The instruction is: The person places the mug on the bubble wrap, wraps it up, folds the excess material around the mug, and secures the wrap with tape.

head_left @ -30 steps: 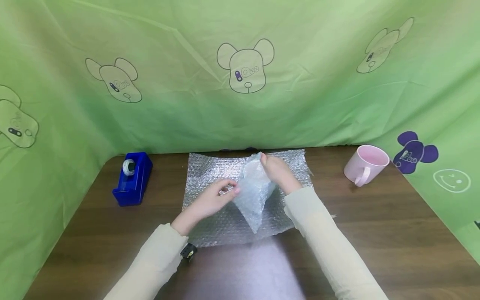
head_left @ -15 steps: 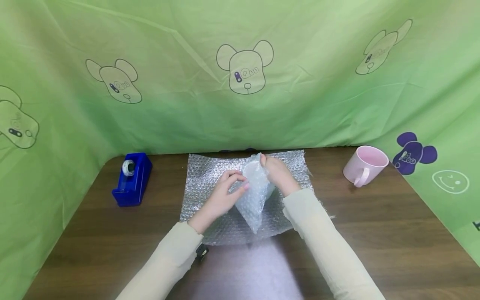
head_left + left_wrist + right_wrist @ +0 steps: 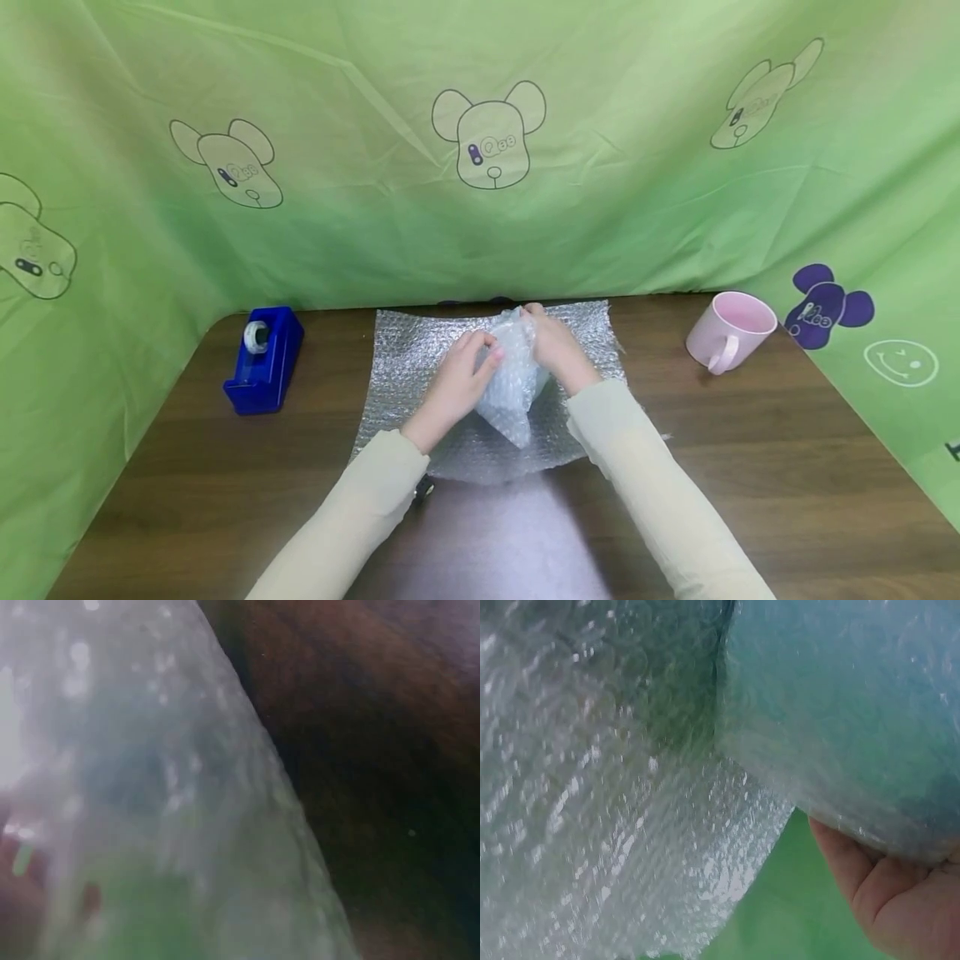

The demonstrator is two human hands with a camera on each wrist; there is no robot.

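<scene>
A bundle of clear bubble wrap [image 3: 510,379], pale blue in places and pointed at its lower end, is held above a flat sheet of bubble wrap [image 3: 405,350]. What lies inside it cannot be made out. My right hand [image 3: 557,346] grips the bundle's upper right edge; the right wrist view shows that hand [image 3: 907,896] curled at the wrap's rim. From the left, my left hand [image 3: 457,379] has its bent fingers and thumb on the wrap. Blurred bubble wrap [image 3: 172,772] fills much of the left wrist view and mostly hides the left fingers.
A blue tape dispenser [image 3: 264,360] with a roll of clear tape stands on the left of the brown wooden table [image 3: 180,492]. On the right is a pink mug [image 3: 729,332]. A green printed curtain [image 3: 337,217] closes off the back and sides.
My left hand has moved right and slightly up, from the bundle's left edge onto its face. The bundle's lower point has shifted up and right. The right hand keeps nearly the same place.
</scene>
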